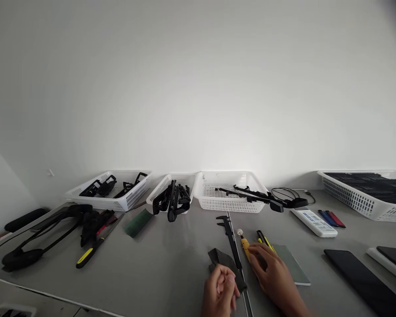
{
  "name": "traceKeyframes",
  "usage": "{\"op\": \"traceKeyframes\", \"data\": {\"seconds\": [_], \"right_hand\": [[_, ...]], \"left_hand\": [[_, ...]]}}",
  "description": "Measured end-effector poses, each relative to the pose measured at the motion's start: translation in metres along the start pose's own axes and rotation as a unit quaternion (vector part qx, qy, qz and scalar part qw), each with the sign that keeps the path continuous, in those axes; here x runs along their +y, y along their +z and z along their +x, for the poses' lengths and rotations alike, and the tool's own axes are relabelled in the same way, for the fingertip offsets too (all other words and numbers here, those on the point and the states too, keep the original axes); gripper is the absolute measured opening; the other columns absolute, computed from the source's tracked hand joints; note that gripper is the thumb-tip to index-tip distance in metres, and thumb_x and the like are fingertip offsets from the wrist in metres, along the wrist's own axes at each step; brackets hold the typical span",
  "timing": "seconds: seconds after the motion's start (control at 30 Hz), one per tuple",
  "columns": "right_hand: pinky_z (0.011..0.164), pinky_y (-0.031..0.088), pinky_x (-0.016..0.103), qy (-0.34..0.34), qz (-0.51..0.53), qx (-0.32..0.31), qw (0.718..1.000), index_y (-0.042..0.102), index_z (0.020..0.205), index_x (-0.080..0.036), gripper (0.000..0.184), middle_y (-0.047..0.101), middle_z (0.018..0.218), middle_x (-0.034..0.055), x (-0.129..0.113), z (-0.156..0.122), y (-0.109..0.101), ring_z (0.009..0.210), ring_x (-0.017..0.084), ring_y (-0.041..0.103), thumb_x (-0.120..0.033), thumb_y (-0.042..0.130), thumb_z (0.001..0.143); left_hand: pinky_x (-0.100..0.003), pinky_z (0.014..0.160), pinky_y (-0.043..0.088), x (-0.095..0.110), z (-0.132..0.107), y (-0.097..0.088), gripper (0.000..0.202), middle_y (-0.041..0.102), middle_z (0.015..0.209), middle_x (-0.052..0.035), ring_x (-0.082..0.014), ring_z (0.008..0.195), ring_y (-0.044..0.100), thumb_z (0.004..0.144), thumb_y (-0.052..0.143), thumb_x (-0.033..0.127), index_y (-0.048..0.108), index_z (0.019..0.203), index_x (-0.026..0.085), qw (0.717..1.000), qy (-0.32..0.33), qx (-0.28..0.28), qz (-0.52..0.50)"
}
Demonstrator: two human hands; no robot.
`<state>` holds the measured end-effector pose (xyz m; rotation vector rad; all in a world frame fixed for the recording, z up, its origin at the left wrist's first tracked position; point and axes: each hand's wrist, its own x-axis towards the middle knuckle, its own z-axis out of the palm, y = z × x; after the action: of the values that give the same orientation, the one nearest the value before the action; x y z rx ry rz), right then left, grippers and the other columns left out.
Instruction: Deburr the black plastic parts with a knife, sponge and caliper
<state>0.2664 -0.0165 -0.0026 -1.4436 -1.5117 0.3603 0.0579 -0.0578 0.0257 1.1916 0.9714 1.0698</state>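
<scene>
My left hand [220, 290] is closed, its fingers curled in at the front of the table; whatever they may hold is hidden. It overlaps a crumpled dark sheet [226, 260]. A black caliper [232, 241] lies pointing away from me, partly over that sheet, between my hands. To its right, my right hand [273, 272] has its fingers closed at the handle of a yellow-handled tool [245, 245] with a pale round tip. Just beyond that hand sits a black-and-yellow utility knife [263, 237]. A grey-green flat pad [292, 264] extends from under the right hand.
White baskets [231, 205] with black plastic parts line the wall. Left are a file with a yellow-black handle [89, 254], a green block [137, 223] and a black headband-like frame [23, 257]. Right are a white box [315, 223], coloured pens [331, 219] and a dark phone-like slab [363, 279].
</scene>
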Motion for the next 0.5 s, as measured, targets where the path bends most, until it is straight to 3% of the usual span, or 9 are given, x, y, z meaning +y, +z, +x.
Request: {"op": "traceKeyframes", "data": {"seconds": [0.07, 0.13, 0.23, 0.3, 0.37, 0.43, 0.5], "right_hand": [[0.088, 0.061, 0.045, -0.044, -0.042, 0.002, 0.998, 0.08, 0.096, -0.027, 0.042, 0.081, 0.111, 0.0132, 0.001, -0.001, 0.005, 0.102, 0.034, 0.077, -0.062, 0.057, 0.099], [0.082, 0.061, 0.042, -0.051, -0.068, 0.003, 0.996, 0.078, 0.099, -0.027, 0.044, 0.081, 0.109, 0.0128, -0.002, 0.001, 0.005, 0.097, 0.032, 0.077, -0.061, 0.052, 0.103], [0.08, 0.06, 0.04, -0.055, -0.083, -0.007, 0.995, 0.077, 0.099, -0.026, 0.043, 0.08, 0.108, 0.0122, -0.009, 0.003, 0.0, 0.095, 0.03, 0.077, -0.059, 0.05, 0.105], [0.082, 0.06, 0.039, -0.069, -0.082, -0.019, 0.994, 0.076, 0.098, -0.025, 0.039, 0.079, 0.107, 0.0117, -0.015, 0.003, -0.003, 0.095, 0.03, 0.076, -0.056, 0.052, 0.104], [0.082, 0.059, 0.038, -0.082, -0.077, -0.026, 0.993, 0.075, 0.096, -0.025, 0.037, 0.079, 0.105, 0.0113, -0.02, 0.003, -0.006, 0.095, 0.029, 0.075, -0.053, 0.054, 0.104], [0.081, 0.059, 0.037, -0.087, -0.072, -0.027, 0.993, 0.074, 0.094, -0.024, 0.035, 0.078, 0.102, 0.0109, -0.023, 0.002, -0.007, 0.093, 0.028, 0.075, -0.052, 0.054, 0.104], [0.082, 0.058, 0.037, -0.086, -0.071, -0.027, 0.993, 0.073, 0.092, -0.024, 0.035, 0.077, 0.1, 0.0103, -0.024, 0.002, -0.006, 0.092, 0.027, 0.074, -0.051, 0.054, 0.105]], "left_hand": [[-0.027, 0.057, 0.04, 0.027, 0.006, -0.007, 0.052, 0.068, 0.075, -0.005, -0.0168, 0.059, 0.055, 0.093, 0.063, 0.073, 0.069, 0.093, 0.022, 0.995, 0.062, 0.016, 0.075], [-0.031, 0.072, 0.048, 0.066, 0.023, -0.021, 0.035, 0.072, 0.085, -0.0072, -0.0237, 0.079, 0.066, 0.1, 0.063, 0.056, 0.074, 0.096, 0.023, 0.968, 0.153, 0.057, 0.191], [-0.043, 0.099, 0.05, 0.122, 0.069, -0.051, 0.019, 0.075, 0.114, -0.0112, -0.0322, 0.112, 0.067, 0.098, 0.065, 0.034, 0.075, 0.112, 0.025, 0.875, 0.284, 0.148, 0.363], [-0.052, 0.113, 0.042, 0.144, 0.106, -0.07, 0.033, 0.071, 0.134, -0.0143, -0.0363, 0.13, 0.06, 0.095, 0.066, 0.024, 0.07, 0.127, 0.023, 0.799, 0.278, 0.178, 0.502], [-0.056, 0.116, 0.039, 0.155, 0.135, -0.085, 0.028, 0.077, 0.123, -0.0157, -0.0359, 0.119, 0.067, 0.094, 0.064, 0.019, 0.073, 0.121, 0.02, 0.745, 0.212, 0.172, 0.608], [-0.055, 0.115, 0.041, 0.164, 0.152, -0.096, 0.023, 0.079, 0.115, -0.0172, -0.0342, 0.109, 0.072, 0.098, 0.058, 0.018, 0.076, 0.112, 0.017, 0.74, 0.207, 0.17, 0.616], [-0.051, 0.101, 0.051, 0.177, 0.156, -0.104, 0.028, 0.079, 0.114, -0.0188, -0.0343, 0.103, 0.074, 0.102, 0.052, 0.022, 0.075, 0.116, 0.016, 0.744, 0.208, 0.194, 0.605]]}}
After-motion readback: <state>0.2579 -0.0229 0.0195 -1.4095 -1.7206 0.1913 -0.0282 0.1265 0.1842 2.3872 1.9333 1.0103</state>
